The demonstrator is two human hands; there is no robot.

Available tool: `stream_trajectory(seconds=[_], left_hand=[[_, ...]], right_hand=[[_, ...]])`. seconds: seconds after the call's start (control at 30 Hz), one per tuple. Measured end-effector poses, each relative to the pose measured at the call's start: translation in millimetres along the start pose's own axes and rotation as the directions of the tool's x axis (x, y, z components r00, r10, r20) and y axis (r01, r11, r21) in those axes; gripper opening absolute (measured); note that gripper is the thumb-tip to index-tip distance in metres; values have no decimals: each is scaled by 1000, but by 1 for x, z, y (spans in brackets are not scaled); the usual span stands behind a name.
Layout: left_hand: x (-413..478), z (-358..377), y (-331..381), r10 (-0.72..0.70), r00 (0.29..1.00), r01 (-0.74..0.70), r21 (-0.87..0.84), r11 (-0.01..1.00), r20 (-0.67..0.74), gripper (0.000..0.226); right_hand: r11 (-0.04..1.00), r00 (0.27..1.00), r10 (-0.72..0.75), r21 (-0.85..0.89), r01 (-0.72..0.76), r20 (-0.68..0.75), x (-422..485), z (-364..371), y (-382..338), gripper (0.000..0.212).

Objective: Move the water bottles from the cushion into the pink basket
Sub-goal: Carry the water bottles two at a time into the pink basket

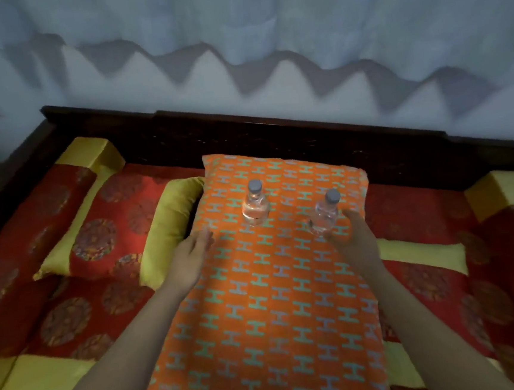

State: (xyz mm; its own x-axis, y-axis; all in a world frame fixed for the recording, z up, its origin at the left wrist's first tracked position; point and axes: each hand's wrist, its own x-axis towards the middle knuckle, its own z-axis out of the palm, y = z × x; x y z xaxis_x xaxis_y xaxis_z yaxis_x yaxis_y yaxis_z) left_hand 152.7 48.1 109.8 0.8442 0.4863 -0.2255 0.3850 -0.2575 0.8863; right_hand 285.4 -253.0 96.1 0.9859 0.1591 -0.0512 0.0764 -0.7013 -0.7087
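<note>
Two water bottles are seen standing upright on the orange patterned cushion [267,287], both in its far half. The left bottle [255,207] is near the middle of the width. The right bottle [325,213] is close to the right edge, toward the far right corner. They are set apart, not touching. The pink basket is not in view.

The left hand [192,256] is held at the cushion's left edge, fingers straight and close together, nothing held, short of the left bottle. The right hand [354,242] is brought up beside the base of the right bottle with fingers loosely spread. No closed grip is seen, and through the blur it cannot be told whether the bottle is touched.

The bottles are small, clear and apparently full, so a fair weight for their size is to be expected. The walls are probably thin and smooth, giving under a hard squeeze. The soft cushion is judged a poor footing, and a nudge may tip either bottle. Hold is best taken round the body below the shoulder — not at the grey cap [255,185].
</note>
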Motion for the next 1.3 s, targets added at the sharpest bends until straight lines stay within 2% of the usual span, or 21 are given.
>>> stream_trajectory(seconds=[0.07, 0.13, 0.23, 0.37, 0.43, 0.57, 0.73, 0.9, 1.03, 1.17, 1.3], left_hand=[[38, 21, -1, 32, 999, -35, 63, 997, 41, 46], [83, 39, 4, 57, 994, -65, 78, 995, 94, 51], [136, 71, 6, 61, 982, -71, 51, 996, 182, 64], [162, 114, -1, 132, 946, -124, -47, 991, 297, 70], [175, 123, 1, 155, 945, -123, -127, 984, 288, 83], [187, 137, -10, 156, 937, -126, -113, 986, 312, 91], [195, 144, -19, 186, 952, -182, -41, 983, 243, 82], [189, 144, -25, 224, 944, -226, -17, 974, 243, 74], [184, 132, -31, 230, 936, -239, 2, 971, 266, 70], [174, 118, -27, 216, 949, -226, 18, 974, 229, 67], [166, 102, -13, 232, 948, -231, -28, 972, 216, 59]], right_hand=[[999, 999, 36, -25, -36, 10, 23, 8, 6, 79], [998, 998, 60, 33, -60, 13, 47, 20, 7, 83], [991, 999, 39, 131, -39, -3, 68, 38, 14, 74], [994, 998, 39, 108, -33, -55, 76, 46, 37, 70], [994, 997, 33, 110, -25, -70, 84, 48, 40, 68], [989, 993, 75, 138, -62, -94, 87, 55, 45, 70], [990, 980, 96, 123, -75, -174, 94, 61, 52, 61], [990, 961, 120, 105, -96, -250, 94, 64, 55, 56], [985, 961, 155, 108, -133, -231, 89, 67, 55, 60], [969, 952, 222, 155, -192, -211, 81, 67, 49, 56], [972, 954, 187, 187, -145, -233, 73, 59, 40, 53]])
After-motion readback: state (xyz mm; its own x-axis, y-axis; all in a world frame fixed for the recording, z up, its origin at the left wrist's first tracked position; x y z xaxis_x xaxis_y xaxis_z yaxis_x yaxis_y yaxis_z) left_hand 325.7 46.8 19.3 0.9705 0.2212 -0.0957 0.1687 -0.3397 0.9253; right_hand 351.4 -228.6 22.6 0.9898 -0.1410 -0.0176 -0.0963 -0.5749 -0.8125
